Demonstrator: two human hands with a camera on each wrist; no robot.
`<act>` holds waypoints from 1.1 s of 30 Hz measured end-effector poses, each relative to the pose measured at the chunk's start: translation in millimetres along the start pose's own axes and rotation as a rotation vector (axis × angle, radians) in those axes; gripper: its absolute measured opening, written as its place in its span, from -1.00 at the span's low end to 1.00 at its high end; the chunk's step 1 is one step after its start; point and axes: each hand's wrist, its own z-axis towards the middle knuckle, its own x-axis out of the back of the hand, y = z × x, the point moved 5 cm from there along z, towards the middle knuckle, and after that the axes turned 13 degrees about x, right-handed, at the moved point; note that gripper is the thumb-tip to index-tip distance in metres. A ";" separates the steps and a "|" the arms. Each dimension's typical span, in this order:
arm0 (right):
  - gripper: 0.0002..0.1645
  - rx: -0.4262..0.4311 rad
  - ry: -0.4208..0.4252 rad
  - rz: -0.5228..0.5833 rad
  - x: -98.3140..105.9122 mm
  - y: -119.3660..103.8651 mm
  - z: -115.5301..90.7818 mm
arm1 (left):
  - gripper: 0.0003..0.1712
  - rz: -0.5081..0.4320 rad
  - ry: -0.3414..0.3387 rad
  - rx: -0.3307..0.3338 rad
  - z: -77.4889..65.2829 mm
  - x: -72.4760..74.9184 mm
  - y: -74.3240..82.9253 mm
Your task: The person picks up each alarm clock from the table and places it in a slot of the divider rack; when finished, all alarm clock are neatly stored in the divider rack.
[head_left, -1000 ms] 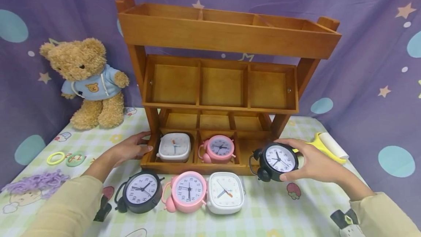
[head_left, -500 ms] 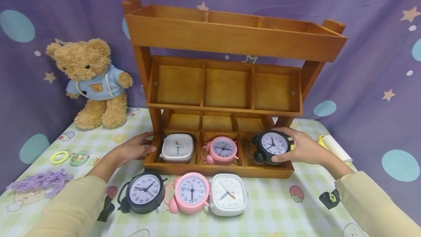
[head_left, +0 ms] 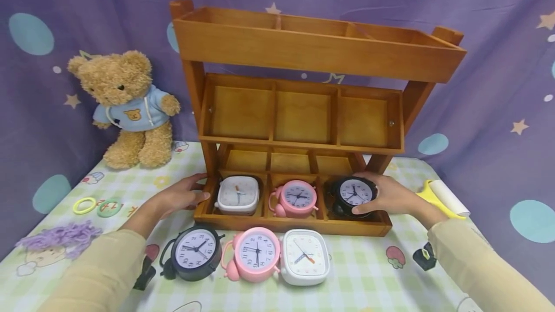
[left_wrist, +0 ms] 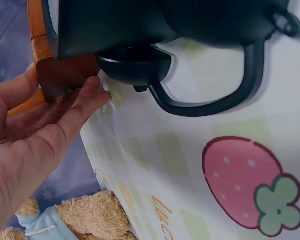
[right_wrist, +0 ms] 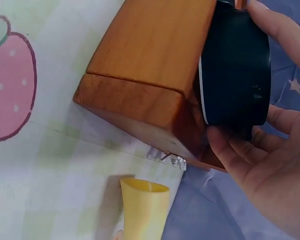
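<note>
My right hand (head_left: 388, 195) grips a round black alarm clock (head_left: 356, 192) by its edges, thumb near the front rim. That clock sits within the bottom row's right compartment of a wooden shelf (head_left: 295, 226). At the shelf's left end, my left hand (head_left: 178, 199) holds the bottom tray's corner (left_wrist: 67, 75) between thumb and fingers. A white square alarm clock (head_left: 237, 194) fills the left compartment and a pink one (head_left: 299, 197) the middle. On the cloth in front stand a black alarm clock (head_left: 196, 253), a pink alarm clock (head_left: 257, 254) and a white alarm clock (head_left: 305, 256).
A teddy bear (head_left: 130, 110) in a blue hoodie sits at the back left. Yellow and green rings (head_left: 84, 205) lie left of the shelf. To its right is a yellow-handled roller (head_left: 438, 199). The shelf's upper tiers (head_left: 303, 117) overhang the bottom row.
My right hand has carried the black alarm clock from in front of the shelf back and down into the right bottom compartment. The left hand keeps its place at the shelf's left end.
</note>
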 end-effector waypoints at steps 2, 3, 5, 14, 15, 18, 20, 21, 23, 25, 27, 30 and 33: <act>0.05 -0.001 -0.011 0.000 -2.1 1.6 2.6 | -0.16 -0.002 0.001 -0.004 -0.2 -0.5 0.8; 0.05 -0.002 -0.017 -0.001 -3.2 2.1 3.8 | -0.17 -0.005 0.003 -0.008 -0.2 -0.8 1.2; 0.06 0.002 -0.028 0.002 -5.6 2.1 6.6 | -0.17 -0.010 0.005 -0.014 -0.4 -1.4 1.7; 0.11 -0.013 -0.073 0.014 -14.4 2.4 13.5 | -0.18 -0.017 0.009 -0.015 -0.4 -2.8 2.0; 0.11 -0.019 -0.078 0.012 -14.5 2.7 13.7 | -0.18 -0.015 0.008 -0.013 -0.2 -2.8 1.7; 0.13 -0.033 -0.100 0.005 -14.6 2.7 14.1 | -0.17 -0.012 0.006 -0.002 0.4 -2.7 1.0; 0.15 -0.043 -0.116 0.001 -14.7 2.7 14.3 | -0.17 -0.005 0.008 0.001 0.6 -2.3 0.6; 0.15 -0.045 -0.125 -0.001 -14.6 2.6 14.4 | -0.17 -0.003 0.008 0.003 0.7 -2.0 0.4; 0.17 -0.044 -0.142 -0.012 -14.6 1.8 15.1 | -0.17 0.001 0.010 0.004 0.1 -1.7 0.6; 0.18 -0.037 -0.162 -0.032 -14.8 1.1 16.0 | -0.18 0.002 0.012 0.000 -0.6 -1.4 1.1; 0.18 -0.025 -0.183 -0.055 -15.0 -0.2 16.8 | -0.18 0.001 0.015 -0.002 -1.5 -1.1 1.5; 0.18 -0.014 -0.209 -0.089 -16.0 -1.1 17.4 | -0.18 -0.006 0.017 -0.005 -2.9 -1.2 1.8; 0.17 -0.003 -0.225 -0.114 -17.4 -2.2 17.9 | -0.19 -0.013 0.019 -0.009 -3.6 -1.4 1.7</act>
